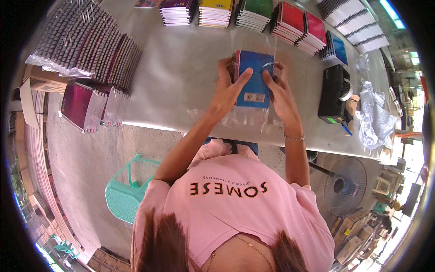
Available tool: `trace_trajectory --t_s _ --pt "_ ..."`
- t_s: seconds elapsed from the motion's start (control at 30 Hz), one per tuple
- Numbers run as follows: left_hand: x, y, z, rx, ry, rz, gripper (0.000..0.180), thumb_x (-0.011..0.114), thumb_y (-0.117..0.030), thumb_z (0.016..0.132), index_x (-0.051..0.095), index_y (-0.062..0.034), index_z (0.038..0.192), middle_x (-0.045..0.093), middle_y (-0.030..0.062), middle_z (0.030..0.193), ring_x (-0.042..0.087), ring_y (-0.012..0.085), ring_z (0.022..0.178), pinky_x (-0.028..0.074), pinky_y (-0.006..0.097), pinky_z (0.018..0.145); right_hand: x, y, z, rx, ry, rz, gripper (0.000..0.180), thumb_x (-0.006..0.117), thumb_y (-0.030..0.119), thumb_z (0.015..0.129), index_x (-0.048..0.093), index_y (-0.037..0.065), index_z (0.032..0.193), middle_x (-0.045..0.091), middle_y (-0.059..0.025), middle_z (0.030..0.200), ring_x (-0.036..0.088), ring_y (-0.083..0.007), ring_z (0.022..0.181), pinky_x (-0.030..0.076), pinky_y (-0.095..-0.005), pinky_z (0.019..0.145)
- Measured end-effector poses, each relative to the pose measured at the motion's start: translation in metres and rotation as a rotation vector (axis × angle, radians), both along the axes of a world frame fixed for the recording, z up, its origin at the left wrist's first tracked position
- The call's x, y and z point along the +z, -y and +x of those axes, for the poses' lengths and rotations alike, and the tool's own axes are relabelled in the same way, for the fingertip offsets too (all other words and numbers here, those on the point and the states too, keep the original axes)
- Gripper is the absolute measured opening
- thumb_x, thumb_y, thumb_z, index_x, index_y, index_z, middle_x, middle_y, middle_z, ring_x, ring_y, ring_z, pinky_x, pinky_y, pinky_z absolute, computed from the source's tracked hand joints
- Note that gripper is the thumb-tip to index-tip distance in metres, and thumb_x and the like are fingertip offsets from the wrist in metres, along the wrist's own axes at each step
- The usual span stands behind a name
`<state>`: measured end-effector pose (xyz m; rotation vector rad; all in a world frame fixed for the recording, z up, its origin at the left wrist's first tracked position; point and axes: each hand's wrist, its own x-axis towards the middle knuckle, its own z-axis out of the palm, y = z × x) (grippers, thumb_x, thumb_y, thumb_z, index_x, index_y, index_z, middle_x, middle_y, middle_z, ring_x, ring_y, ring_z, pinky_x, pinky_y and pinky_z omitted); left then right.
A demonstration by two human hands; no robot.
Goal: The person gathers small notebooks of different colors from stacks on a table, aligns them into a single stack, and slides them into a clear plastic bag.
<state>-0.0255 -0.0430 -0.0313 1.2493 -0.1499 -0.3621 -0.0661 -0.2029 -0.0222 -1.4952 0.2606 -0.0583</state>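
A stack of blue notebooks (255, 80) sits partly inside a clear plastic bag (244, 117) on the grey table (181, 81). My left hand (228, 86) grips the stack's left edge, thumb across the blue cover. My right hand (278, 88) holds the right edge, fingers on the cover and the bag's film. The bag's open end hangs toward me over the table's near side. A thin bracelet circles my right wrist.
Piles of notebooks in purple (177, 11), yellow (216, 12), green (256, 13), red (299, 26) and blue (336, 49) line the far edge. Bagged spiral notebooks (90, 45) lie left. A black tape dispenser (334, 93) and crumpled plastic (374, 113) sit right. Below are a teal chair (124, 190) and a fan (346, 183).
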Motion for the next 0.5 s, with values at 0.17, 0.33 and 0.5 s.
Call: trace_trajectory --t_s 0.17,0.33,0.5 --pt "0.032 -0.019 -0.012 -0.112 0.255 -0.192 0.089 0.071 -0.016 0.084 0.010 -0.0040 0.147 0.029 0.0209 0.145 0.033 0.0306 0.133 0.027 0.040 0.110 0.031 -0.011 -0.029 -0.004 0.299 0.114 0.071 0.072 0.012 0.083 0.022 0.011 0.133 0.048 -0.0086 0.121 0.049 -0.0181 0.114 0.042 -0.0341 0.096" --pt "0.013 -0.035 -0.004 -0.217 0.419 -0.081 0.091 0.072 -0.014 0.082 0.012 -0.0066 0.150 0.024 0.0162 0.151 0.024 0.0280 0.140 0.019 0.041 0.114 0.011 -0.008 -0.032 0.042 0.384 -0.006 0.083 0.078 0.002 0.075 0.020 0.010 0.134 0.038 -0.0083 0.131 0.045 -0.0191 0.118 0.040 -0.0343 0.100" --pt "-0.013 -0.039 -0.007 -0.101 0.374 -0.075 0.096 0.078 -0.014 0.075 0.017 -0.0068 0.149 0.028 0.0147 0.150 0.025 0.0277 0.141 0.019 0.042 0.115 -0.029 -0.006 -0.025 0.002 0.499 -0.080 0.089 0.082 0.009 0.071 0.022 0.009 0.137 0.035 -0.0080 0.132 0.039 -0.0209 0.124 0.037 -0.0366 0.103"
